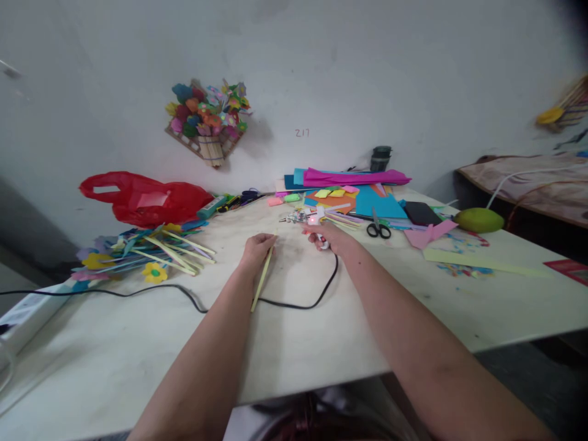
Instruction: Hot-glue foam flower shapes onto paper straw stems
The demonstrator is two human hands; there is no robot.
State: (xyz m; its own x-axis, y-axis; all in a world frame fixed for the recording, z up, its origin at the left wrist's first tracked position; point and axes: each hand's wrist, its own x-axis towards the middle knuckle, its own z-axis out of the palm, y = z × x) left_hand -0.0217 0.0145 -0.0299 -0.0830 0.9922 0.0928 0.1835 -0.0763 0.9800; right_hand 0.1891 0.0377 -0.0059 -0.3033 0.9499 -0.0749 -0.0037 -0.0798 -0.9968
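Note:
My left hand [260,249] is closed on a thin pale yellow stick [263,281], which slants down toward me over the table. To its right, my right hand [325,237] is wrapped round a white glue gun [320,215] with a small red light. The gun's nozzle points left, beyond my left hand. From the gun a black cord [298,306] loops over the table and passes under the stick and my left forearm. Just behind the gun lie thin yellow and purple strips [342,220].
Scissors [378,230], a black phone [422,214] and coloured paper [379,203] lie at the right. A red plastic bag [151,199] and foam flowers on sticks [155,272] are at the left, near a white power strip [37,309]. The table [316,361] ends close to me.

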